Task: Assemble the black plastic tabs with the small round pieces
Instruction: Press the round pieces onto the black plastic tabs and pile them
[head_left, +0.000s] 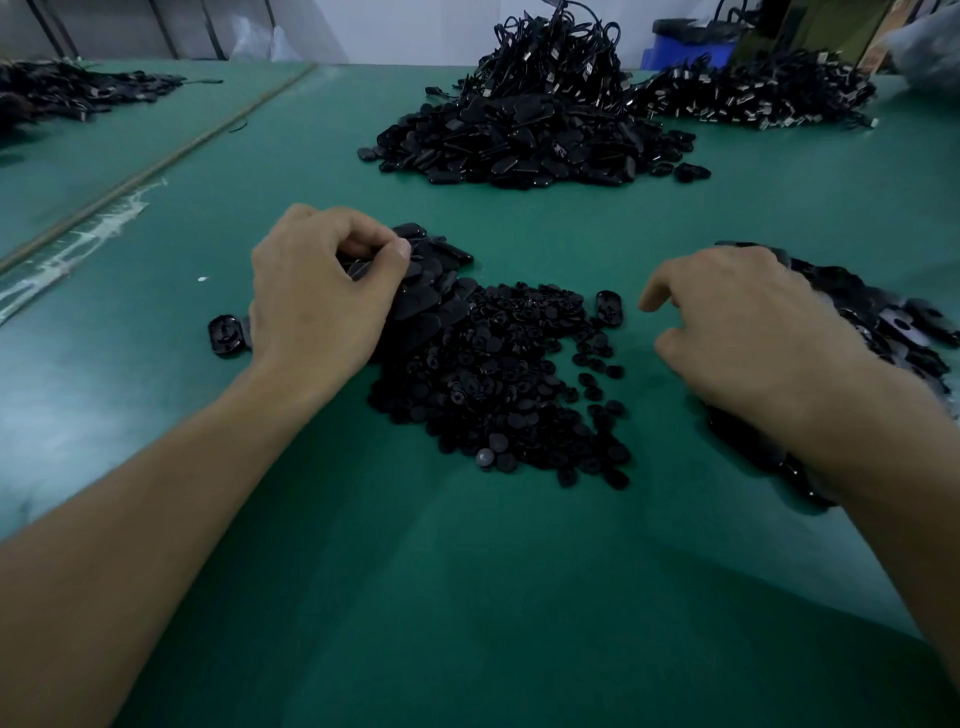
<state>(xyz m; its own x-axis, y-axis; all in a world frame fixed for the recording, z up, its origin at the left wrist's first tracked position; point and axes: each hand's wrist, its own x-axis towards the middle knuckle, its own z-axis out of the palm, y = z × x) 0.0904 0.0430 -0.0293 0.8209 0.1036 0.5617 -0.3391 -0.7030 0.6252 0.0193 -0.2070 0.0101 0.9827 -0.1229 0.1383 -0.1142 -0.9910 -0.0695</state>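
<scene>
A heap of small round black pieces (498, 384) lies on the green table in front of me. Behind its left side sits a small pile of flat black tabs (436, 280). My left hand (322, 291) rests on that pile, with thumb and fingers curled around some of the tabs. My right hand (748, 332) hovers to the right of the round pieces, fingers loosely curled and holding nothing. Under and behind it lies another pile of black tabs (893, 322). Single tabs lie at the left (226, 335) and beside the heap (609, 306).
A large mound of black tabs (530, 140) topped with corded parts sits at the back centre. More corded parts (753, 96) lie at the back right, and another dark pile (67, 91) at the far left. A blue bin (685, 49) stands behind the table.
</scene>
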